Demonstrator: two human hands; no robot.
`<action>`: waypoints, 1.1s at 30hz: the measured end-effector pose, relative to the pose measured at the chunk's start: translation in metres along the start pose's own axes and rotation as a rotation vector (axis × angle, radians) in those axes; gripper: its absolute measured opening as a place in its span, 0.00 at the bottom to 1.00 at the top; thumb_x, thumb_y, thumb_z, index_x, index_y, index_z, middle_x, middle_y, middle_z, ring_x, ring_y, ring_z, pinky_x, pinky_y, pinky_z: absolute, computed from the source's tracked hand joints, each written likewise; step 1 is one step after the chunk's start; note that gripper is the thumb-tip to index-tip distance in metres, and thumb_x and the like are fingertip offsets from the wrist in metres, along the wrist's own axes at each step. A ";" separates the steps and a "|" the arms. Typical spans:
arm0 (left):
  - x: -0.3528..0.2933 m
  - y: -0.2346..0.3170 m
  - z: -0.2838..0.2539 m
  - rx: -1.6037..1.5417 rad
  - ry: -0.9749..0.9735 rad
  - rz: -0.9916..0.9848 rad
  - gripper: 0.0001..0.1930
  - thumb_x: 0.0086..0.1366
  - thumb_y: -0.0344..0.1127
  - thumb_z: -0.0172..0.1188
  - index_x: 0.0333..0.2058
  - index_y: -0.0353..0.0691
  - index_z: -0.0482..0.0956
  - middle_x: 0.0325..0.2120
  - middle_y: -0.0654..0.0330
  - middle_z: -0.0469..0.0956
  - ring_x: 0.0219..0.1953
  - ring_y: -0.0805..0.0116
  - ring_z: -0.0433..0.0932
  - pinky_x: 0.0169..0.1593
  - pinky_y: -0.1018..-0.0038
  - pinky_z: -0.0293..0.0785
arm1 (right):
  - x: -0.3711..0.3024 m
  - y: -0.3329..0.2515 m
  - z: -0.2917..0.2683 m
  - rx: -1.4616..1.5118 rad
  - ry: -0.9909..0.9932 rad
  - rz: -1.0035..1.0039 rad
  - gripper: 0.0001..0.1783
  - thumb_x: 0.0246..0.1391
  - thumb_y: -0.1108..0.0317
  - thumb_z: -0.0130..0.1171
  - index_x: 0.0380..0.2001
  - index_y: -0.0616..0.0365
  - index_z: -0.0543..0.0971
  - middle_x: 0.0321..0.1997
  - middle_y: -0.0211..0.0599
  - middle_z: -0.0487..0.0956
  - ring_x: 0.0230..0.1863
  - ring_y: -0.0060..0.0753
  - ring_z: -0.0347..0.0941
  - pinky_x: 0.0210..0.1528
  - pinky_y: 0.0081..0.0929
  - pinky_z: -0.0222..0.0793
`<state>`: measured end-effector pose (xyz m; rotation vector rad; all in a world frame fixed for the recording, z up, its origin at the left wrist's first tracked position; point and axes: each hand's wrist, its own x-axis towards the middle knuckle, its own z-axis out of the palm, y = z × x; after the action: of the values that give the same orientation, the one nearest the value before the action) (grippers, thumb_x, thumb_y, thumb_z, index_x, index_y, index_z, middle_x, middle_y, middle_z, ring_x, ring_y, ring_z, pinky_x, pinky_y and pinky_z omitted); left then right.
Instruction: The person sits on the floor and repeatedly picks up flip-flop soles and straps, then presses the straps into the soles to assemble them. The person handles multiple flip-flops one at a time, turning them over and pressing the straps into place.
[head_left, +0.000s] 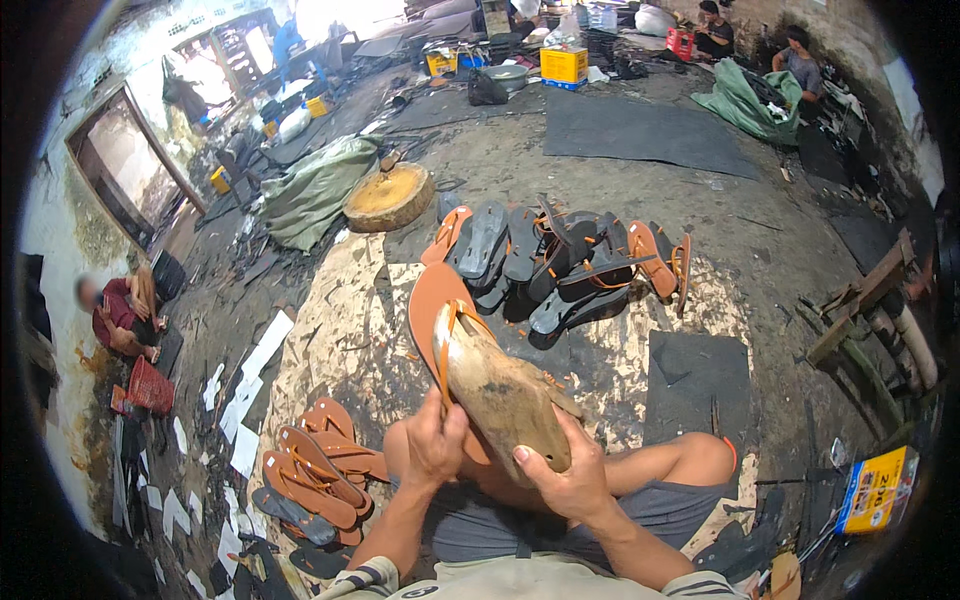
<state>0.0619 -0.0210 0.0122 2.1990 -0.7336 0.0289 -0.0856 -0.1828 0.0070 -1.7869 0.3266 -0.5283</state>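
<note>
Sits low with bent bare legs and grey shorts, working in the lap. Holds a brown sandal (422, 300) up above the knees, tilted, toe end pointing away, together with a worn foot-shaped form (500, 390) laid along its footbed. Closes the left hand (437, 440) around the near end of an orange strap (446, 362), at the form's left edge. Clamps the right hand (567, 462) on the heel end of the form, thumb on top — near the left hand, yet not touching it.

Faces, just beyond the sandal, a crowded row of dark sandals (520, 245) with brown ones at either end, on a pale, blotched floor sheet (325, 300). Has a pile of brown sandals (300, 465) beside the left knee and a dark flat sheet (697, 375) beyond the right one. Looks past the row to a round wooden block (385, 197), next to a grey-green sack (318, 190).

Shares the room with a person in a dark red top (118, 318) at the left, near a red basket (150, 388), and with two more people at the upper right — close to a green sack (742, 108).
</note>
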 end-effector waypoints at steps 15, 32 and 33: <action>0.055 0.021 0.002 -1.596 0.043 0.026 0.23 0.81 0.53 0.39 0.66 0.50 0.63 0.68 0.52 0.63 0.68 0.49 0.65 0.63 0.45 0.74 | -0.016 0.020 0.040 0.044 0.214 -0.413 0.35 0.52 0.67 0.74 0.61 0.66 0.72 0.59 0.52 0.76 0.57 0.49 0.72 0.61 0.41 0.67; -0.067 0.000 0.056 -1.015 -0.246 -0.410 0.40 0.64 0.32 0.68 0.69 0.46 0.52 0.60 0.49 0.68 0.57 0.54 0.75 0.53 0.63 0.80 | 0.031 0.046 -0.013 0.028 -0.268 -0.253 0.23 0.71 0.59 0.53 0.63 0.60 0.73 0.50 0.47 0.79 0.51 0.42 0.78 0.54 0.35 0.72; -0.065 0.002 0.054 -1.006 -0.252 -0.415 0.40 0.64 0.32 0.68 0.69 0.46 0.52 0.60 0.49 0.68 0.57 0.55 0.75 0.53 0.63 0.80 | 0.024 0.053 -0.014 0.192 -0.197 -0.131 0.23 0.72 0.59 0.52 0.64 0.59 0.73 0.50 0.43 0.79 0.51 0.37 0.77 0.56 0.32 0.72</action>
<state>-0.0047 -0.0274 -0.0394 1.3357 -0.2833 -0.6880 -0.0696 -0.2207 -0.0360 -1.6635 0.0213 -0.4553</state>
